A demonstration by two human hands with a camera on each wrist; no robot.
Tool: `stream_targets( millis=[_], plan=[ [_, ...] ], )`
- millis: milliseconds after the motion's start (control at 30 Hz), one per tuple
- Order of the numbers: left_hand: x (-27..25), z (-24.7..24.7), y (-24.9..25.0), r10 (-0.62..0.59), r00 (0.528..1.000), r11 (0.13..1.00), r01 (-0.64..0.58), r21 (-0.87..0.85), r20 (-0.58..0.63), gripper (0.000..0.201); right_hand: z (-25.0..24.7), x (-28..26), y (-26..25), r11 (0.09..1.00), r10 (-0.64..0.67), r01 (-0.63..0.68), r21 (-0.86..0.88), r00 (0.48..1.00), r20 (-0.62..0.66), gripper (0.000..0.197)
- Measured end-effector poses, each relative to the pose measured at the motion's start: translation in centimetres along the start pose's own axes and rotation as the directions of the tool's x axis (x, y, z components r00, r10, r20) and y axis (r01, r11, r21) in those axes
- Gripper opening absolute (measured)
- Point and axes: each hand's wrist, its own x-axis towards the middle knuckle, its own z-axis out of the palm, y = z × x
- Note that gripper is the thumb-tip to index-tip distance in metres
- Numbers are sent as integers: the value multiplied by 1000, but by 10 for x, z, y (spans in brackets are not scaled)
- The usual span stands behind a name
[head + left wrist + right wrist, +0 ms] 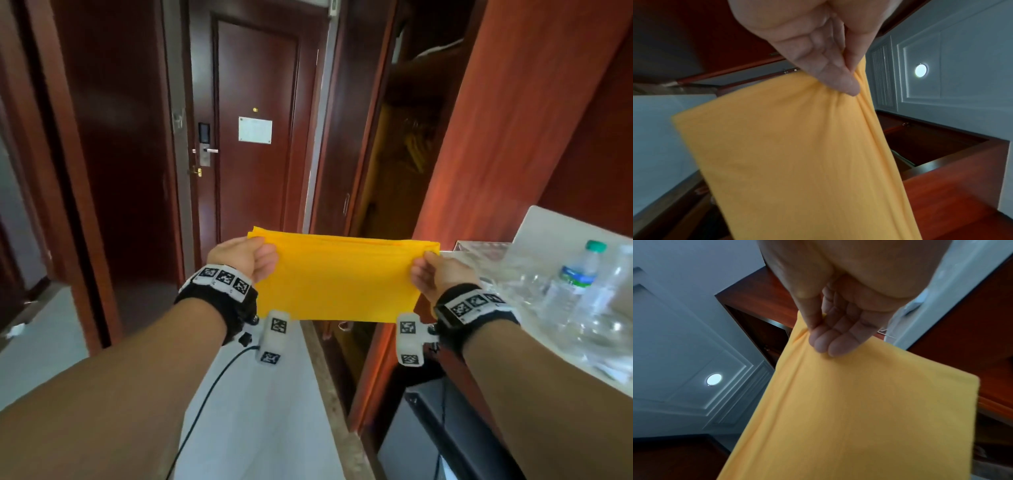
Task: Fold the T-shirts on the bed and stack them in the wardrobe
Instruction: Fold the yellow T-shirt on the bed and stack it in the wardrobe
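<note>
The open wardrobe fills the upper right of the frame, ahead and right of us. At centre we hold the folded yellow shirt, long axis left to right. Our left hand and right hand each pinch an upper corner, equally near the wardrobe.

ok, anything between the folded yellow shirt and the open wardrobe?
Nothing visible. The folded yellow T-shirt, gripped by the left hand and right hand, hangs in open air; the dark wooden wardrobe's opening lies ahead-right, unblocked. Its shelves are too dark to judge.
</note>
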Motion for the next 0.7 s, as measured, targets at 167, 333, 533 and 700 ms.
stream_targets(
  millis=[167, 333, 533, 700],
  plan=[
    [82, 32, 29, 26, 1000, 998, -26, -54, 9, 8, 50, 63, -17, 998, -65, 65, 0, 998, -21, 12],
    [156, 62, 39, 106, 992, 994, -104, -39, 71, 10, 84, 131, -20, 989, -144, 145, 40, 989, -14, 22],
    [262, 102, 45, 325, 908, 820, -410, 399, 265, 9, 134, 234, -36, 966, -258, 259, -9, 966, 23, 32],
    [331, 148, 64, 418, 810, 356, -563, 746, 412, 63, 187, 329, -49, 926, -327, 331, -181, 943, 56, 58]
  ],
)
